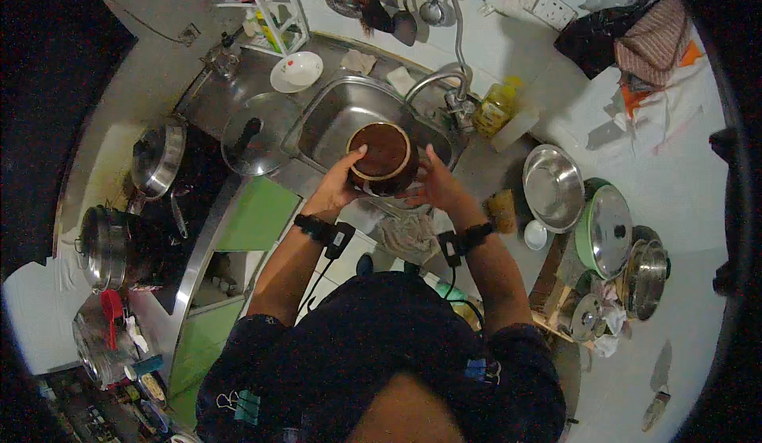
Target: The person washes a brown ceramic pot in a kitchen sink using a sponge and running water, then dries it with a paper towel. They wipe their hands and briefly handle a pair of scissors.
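Note:
A dark brown glazed pot (381, 151), its brown round face with a pale rim turned up to me, is held over the near part of the stainless steel sink (324, 115). My left hand (338, 182) grips its left side, the thumb on the rim. At its right side is my right hand (433, 182), fingers spread and partly behind the pot; whether they press on it I cannot tell. The curved faucet (437, 78) stands behind the sink at the right. A cloth (409, 237) hangs at the sink's front edge.
Left of the sink lie a glass lid (262, 136) and a white bowl (296, 72). Pans (158, 157) stand on the stove further left. A yellow bottle (497, 106), a steel basin (553, 188) and a green lidded pan (604, 231) are at the right. Ladles (437, 11) hang behind.

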### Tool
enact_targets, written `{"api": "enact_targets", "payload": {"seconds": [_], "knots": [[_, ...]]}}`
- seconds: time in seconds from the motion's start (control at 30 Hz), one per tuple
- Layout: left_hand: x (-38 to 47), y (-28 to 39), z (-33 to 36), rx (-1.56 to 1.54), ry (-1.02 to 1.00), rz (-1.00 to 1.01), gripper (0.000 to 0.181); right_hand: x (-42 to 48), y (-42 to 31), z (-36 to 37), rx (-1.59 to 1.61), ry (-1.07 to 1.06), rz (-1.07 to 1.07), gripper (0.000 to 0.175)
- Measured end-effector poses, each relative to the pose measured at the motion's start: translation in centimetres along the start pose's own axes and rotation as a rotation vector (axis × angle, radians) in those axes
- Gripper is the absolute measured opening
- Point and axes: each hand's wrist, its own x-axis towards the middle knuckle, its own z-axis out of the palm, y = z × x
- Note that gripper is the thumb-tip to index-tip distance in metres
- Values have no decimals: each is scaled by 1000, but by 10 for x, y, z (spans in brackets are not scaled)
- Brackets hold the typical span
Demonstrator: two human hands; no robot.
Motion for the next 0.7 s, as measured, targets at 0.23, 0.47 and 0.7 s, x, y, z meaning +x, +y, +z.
{"api": "enact_targets", "payload": {"seconds": [0.23, 0.47, 0.7], "knots": [[-42, 49, 82, 402, -27, 685, 93, -41, -65, 78, -65, -175, -495, 79], [-34, 72, 92, 533, -162, 701, 94, -46, -65, 84, -16, -156, -598, 78], [37, -32, 18, 188, -12, 13, 77, -31, -4, 24, 115, 69, -31, 86]]}}
